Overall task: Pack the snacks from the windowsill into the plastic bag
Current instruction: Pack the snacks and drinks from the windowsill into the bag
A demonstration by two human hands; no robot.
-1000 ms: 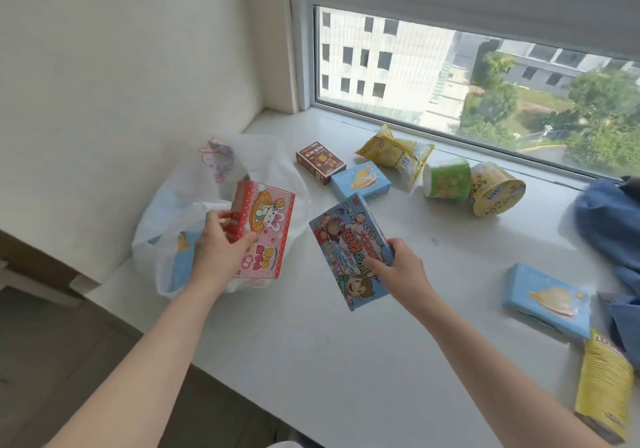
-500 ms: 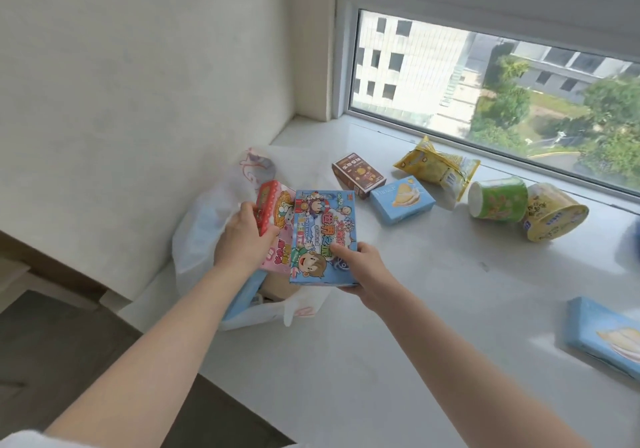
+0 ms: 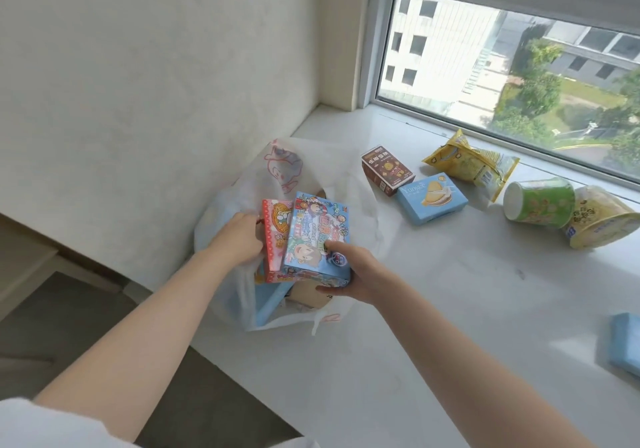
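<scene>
You face a pale plaster wall (image 3: 145, 76) on the left that meets a white-framed window (image 3: 485, 66) at the corner. Daylight comes through it, with a white building (image 3: 440, 49) and green trees (image 3: 540, 94) outside. Grey floor (image 3: 62, 323) lies below.

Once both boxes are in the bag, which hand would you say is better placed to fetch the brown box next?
Right hand, probably: the brown box lies on its side of the bag, while the left hand is at the bag's far edge.
</scene>
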